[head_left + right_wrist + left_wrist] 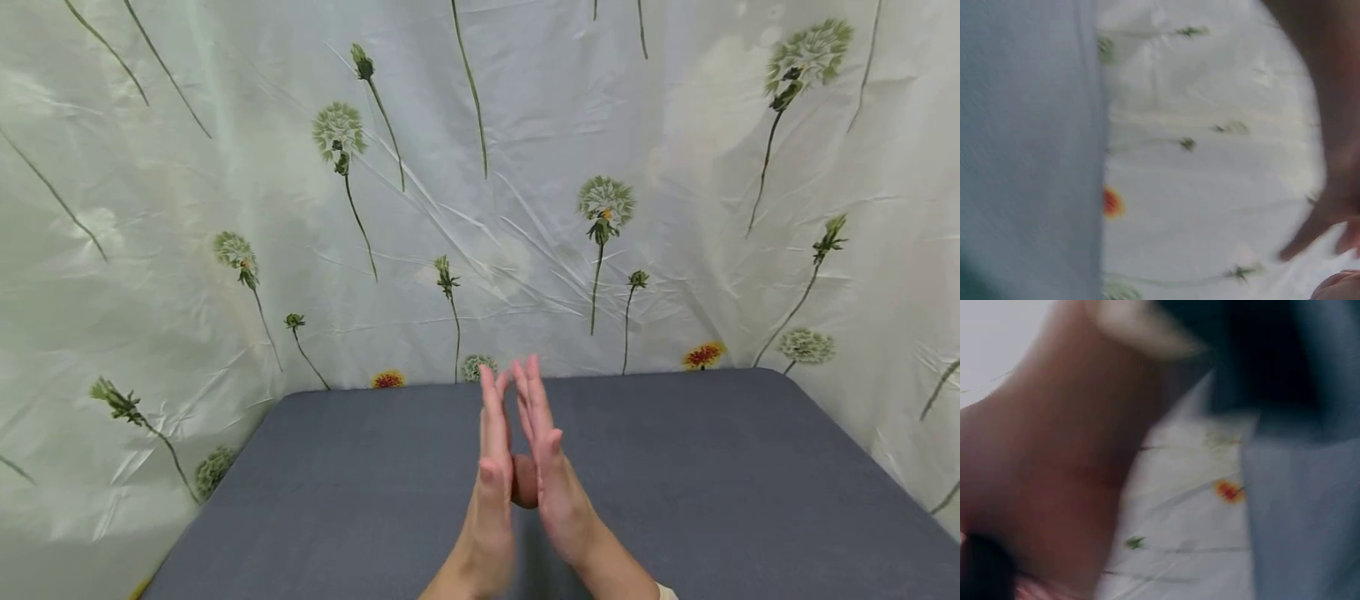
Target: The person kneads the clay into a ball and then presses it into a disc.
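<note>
In the head view my left hand (491,479) and right hand (555,479) face each other palm to palm, raised over the table. Between the palms sits a smooth reddish-brown ball (525,482), partly hidden by both hands; its material is unclear. Fingers on both hands are straight and point up and away, with the fingertips a little apart. The left wrist view has a large blurred forearm (1079,437) along its left side. At the right edge of the right wrist view, a hand (1335,209) appears dark and partly cut off.
A dark grey table (360,467) with rounded far corners spreads beneath the hands. Behind it and along its sides hangs a pale, wrinkled curtain (480,225) printed with dandelions and orange flowers.
</note>
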